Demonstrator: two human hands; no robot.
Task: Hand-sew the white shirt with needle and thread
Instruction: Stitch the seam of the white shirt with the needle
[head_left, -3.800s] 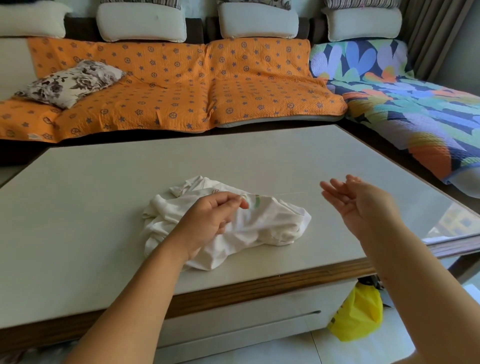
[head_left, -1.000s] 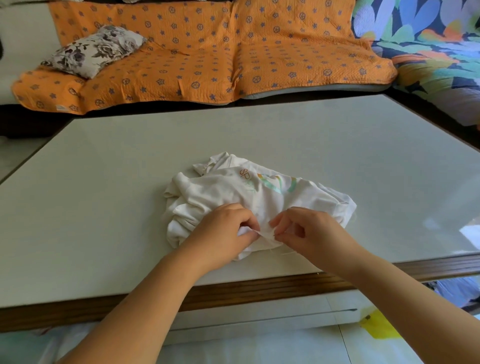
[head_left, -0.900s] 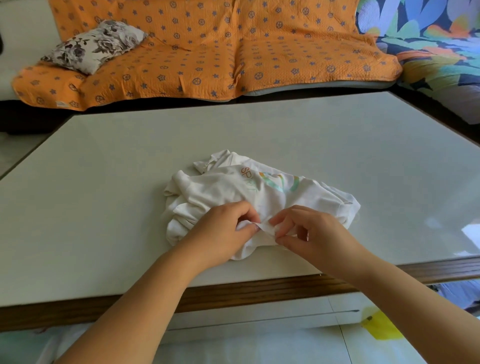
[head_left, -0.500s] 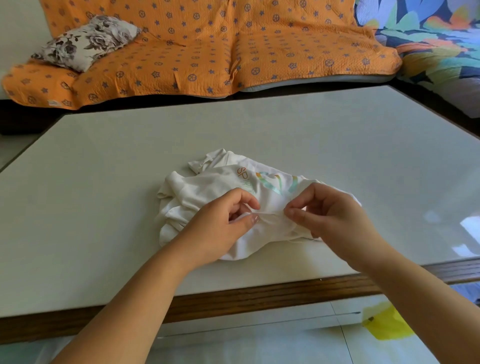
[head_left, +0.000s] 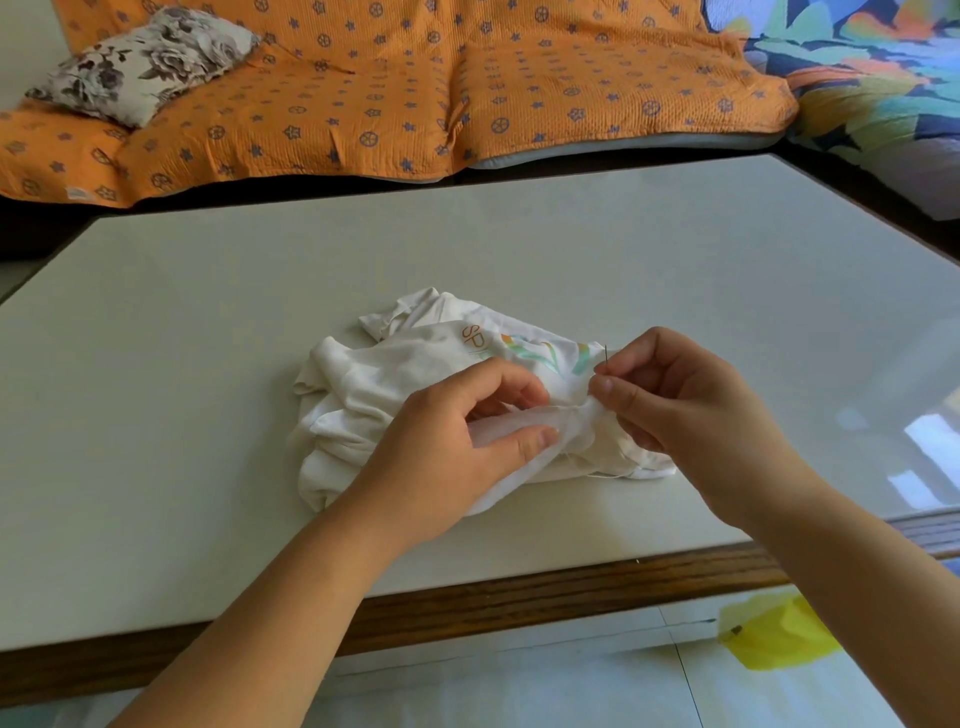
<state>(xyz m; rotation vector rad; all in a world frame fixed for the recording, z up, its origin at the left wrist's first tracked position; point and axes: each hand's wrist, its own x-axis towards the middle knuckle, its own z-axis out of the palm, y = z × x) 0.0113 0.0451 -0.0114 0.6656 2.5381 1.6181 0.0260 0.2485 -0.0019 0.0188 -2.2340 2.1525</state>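
There is one white shirt (head_left: 415, 374), one needle (head_left: 605, 356) and one table (head_left: 208, 364). Two hands show: one left hand (head_left: 447, 457), one right hand (head_left: 691, 410). Beyond are one floral pillow (head_left: 145, 62), one orange cover (head_left: 415, 93), one multicoloured cover (head_left: 872, 78) and one yellow bag (head_left: 774, 634).

The white shirt (head_left: 395, 374) bears orange letters "SP", possibly part of more.
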